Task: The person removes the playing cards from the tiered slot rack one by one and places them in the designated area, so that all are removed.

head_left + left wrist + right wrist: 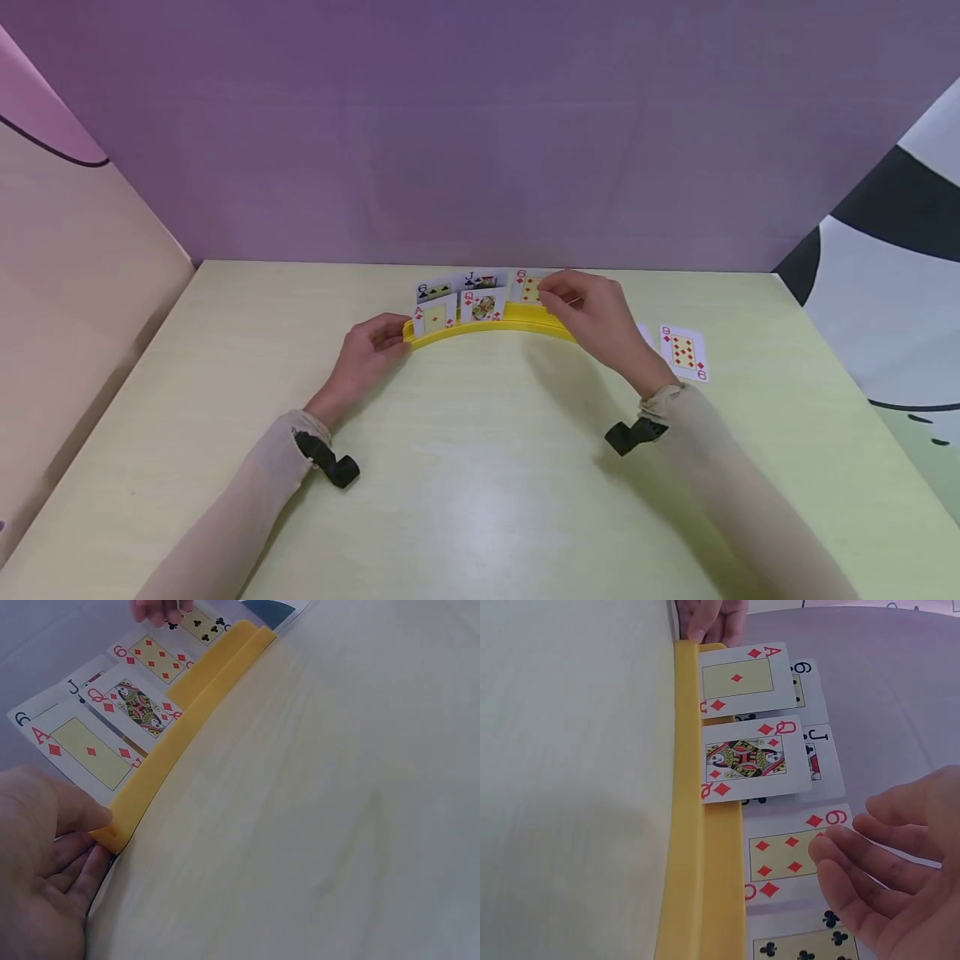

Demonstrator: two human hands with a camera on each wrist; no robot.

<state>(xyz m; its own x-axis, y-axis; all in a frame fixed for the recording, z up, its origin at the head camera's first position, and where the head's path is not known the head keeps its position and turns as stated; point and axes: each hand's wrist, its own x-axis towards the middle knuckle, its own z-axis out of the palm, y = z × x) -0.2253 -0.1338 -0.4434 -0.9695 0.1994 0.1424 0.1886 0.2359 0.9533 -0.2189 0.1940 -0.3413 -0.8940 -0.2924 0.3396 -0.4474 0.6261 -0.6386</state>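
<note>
Your left hand (pixel 366 350) grips the yellow card rack (pixel 480 327) at its left end, thumb pressed on. Your right hand (pixel 592 312), fingers loosely curled, touches the six of diamonds (pixel 528 288).

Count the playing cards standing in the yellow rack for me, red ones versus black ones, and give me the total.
Red cards: 3 (ace of diamonds, queen of diamonds, six of diamonds)
Black cards: 3 (six of clubs, jack, clubs card by the fingers)
Total: 6 cards in the yellow rack
</note>
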